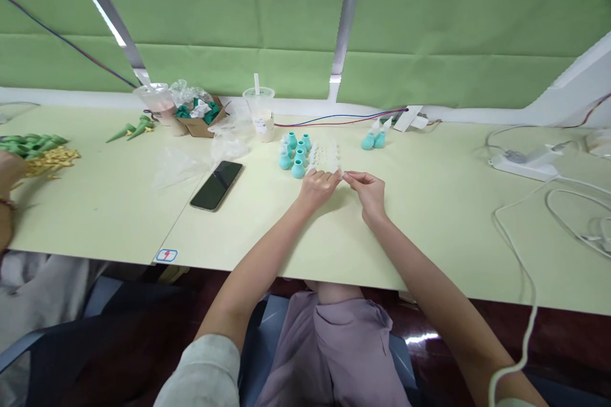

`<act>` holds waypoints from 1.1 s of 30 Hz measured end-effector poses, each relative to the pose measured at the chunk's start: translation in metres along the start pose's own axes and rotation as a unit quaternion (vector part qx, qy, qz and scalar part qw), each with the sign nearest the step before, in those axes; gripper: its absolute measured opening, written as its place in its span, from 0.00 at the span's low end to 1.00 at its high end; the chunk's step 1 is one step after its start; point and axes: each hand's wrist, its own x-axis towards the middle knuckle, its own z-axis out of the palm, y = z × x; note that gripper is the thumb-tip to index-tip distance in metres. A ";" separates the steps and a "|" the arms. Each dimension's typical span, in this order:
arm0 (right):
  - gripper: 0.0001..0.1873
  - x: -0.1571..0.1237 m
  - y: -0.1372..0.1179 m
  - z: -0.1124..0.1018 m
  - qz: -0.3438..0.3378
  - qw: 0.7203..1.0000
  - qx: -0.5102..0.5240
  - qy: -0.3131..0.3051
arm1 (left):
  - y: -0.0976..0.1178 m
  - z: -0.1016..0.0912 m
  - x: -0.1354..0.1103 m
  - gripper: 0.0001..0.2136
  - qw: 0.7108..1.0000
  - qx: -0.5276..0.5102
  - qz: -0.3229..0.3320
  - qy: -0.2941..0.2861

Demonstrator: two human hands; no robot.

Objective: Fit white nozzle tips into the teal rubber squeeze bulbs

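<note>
Two bare hands working at a pale counter [267, 229]. The left hand [319, 188] and right hand [371, 193] nearly meet at the fingertips. The right thumb and fingers are pinching a small white piece [342, 175]; the left fingers are curled close beside it, though at this scale their exact grip cannot be told. Just beyond the left hand lie rows of translucent white pieces [325, 156], with a cluster of turquoise bulb-shaped parts [298, 169] beside them on the left. Farther right, near the back edge, two turquoise parts with white pointed tips [373, 140] stand together. A dark-screened phone [217, 186] lies to the left; behind it are a lidded cup with a straw [260, 117] and a cardboard box [200, 128].
</note>
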 end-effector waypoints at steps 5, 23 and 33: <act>0.15 0.006 0.009 -0.003 -0.008 0.999 0.032 -0.031 | 0.001 0.000 0.000 0.15 1.000 0.002 0.003 -0.005; 0.07 0.047 0.001 -0.009 -0.167 0.975 -0.127 -0.071 | -0.034 -0.015 0.008 0.12 0.991 -0.022 -0.110 0.068; 0.11 0.080 -0.013 0.041 -0.286 0.795 -0.489 -0.218 | -0.052 -0.029 0.013 0.12 0.967 -0.063 -0.200 0.144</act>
